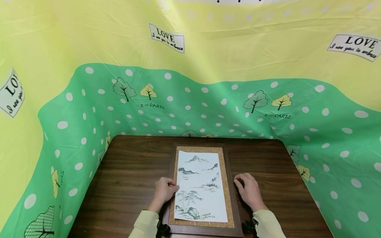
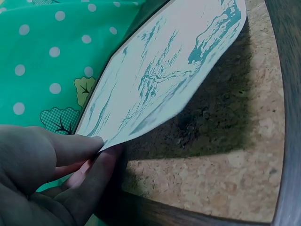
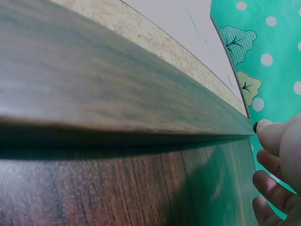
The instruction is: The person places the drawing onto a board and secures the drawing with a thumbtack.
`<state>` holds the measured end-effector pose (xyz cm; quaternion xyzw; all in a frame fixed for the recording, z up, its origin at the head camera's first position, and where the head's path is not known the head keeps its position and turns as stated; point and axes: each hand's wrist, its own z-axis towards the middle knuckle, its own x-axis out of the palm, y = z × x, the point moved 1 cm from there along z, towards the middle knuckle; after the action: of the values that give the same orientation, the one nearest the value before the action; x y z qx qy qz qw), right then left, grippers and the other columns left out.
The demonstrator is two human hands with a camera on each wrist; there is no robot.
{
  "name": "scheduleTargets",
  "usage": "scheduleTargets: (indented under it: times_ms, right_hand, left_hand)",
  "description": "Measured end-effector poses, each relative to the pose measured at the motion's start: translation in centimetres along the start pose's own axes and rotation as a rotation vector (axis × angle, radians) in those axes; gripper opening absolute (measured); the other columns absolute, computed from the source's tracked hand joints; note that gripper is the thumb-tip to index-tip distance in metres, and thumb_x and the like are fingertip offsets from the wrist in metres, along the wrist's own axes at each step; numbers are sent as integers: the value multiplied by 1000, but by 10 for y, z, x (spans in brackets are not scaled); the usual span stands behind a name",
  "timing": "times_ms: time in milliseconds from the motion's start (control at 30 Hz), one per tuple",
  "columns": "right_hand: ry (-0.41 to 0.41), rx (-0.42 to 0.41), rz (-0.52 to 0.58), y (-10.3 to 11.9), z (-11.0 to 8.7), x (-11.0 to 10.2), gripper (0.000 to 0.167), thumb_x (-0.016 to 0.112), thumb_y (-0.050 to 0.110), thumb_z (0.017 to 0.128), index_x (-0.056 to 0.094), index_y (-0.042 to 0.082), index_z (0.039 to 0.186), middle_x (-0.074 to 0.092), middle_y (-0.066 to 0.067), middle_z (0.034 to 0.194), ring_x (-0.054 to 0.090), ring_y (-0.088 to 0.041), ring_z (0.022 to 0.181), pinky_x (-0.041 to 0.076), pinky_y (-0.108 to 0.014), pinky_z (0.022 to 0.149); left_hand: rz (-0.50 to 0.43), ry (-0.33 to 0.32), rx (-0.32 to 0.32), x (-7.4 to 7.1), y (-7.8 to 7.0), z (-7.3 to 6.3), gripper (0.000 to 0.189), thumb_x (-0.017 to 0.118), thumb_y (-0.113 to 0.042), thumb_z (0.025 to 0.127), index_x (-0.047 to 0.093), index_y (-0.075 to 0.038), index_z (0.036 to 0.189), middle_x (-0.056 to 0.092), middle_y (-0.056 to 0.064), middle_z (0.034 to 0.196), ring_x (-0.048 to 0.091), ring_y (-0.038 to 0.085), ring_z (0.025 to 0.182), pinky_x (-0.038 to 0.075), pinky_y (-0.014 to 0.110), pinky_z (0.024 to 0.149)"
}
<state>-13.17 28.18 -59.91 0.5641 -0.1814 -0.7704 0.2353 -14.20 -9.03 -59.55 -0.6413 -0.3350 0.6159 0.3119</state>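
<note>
1. White rectangular paper sheet (image 1: 205,186), printed with grey ink-style mountains and trees, lies over a tan, speckled cork panel (image 2: 211,179) within a dark brown wooden frame (image 1: 205,229); its pinched side bows up, shadowing the cork.
2. Left hand (image 1: 164,190) overlaps the frame's left rail, fingers pinching the sheet's edge.
3. Right hand (image 1: 249,191) is just beside the right rail, fingers curled, a small black piece (image 3: 255,127) at the thumb tip; I cannot tell whether it is gripped.
4. Dark wood-grain bench (image 1: 125,185) lies beneath; yellow-and-green fabric curtain (image 1: 202,71) with white dots and printed trees encloses its back and sides.
</note>
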Motion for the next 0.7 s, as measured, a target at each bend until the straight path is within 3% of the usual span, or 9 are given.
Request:
scheduleTargets:
  times_ms: [167, 467, 700]
  right_hand:
    - [-2, -10, 3, 0, 2, 1, 8, 75, 14, 99, 76, 6, 100, 69, -10, 105, 65, -37, 105, 55, -57, 87]
    - [10, 5, 13, 3, 6, 6, 5, 76, 11, 98, 75, 7, 100, 69, -11, 106, 65, -37, 107, 54, -57, 89]
    - [43, 14, 40, 13, 17, 9, 6, 74, 10, 99, 76, 9, 104, 69, -11, 110, 64, -39, 111, 53, -59, 91]
  left_hand:
    - [-10, -3, 4, 1, -3, 0, 13, 83, -4, 81, 77, -11, 72, 70, -6, 63, 62, 4, 50, 56, 31, 66]
    - [-26, -10, 6, 3, -6, 1, 15, 83, -2, 79, 75, -10, 70, 68, -5, 61, 62, 5, 45, 55, 26, 57]
    - [-1, -31, 7, 6, -4, 3, 18, 83, -4, 79, 74, -13, 67, 66, -9, 57, 60, 2, 44, 53, 27, 60]
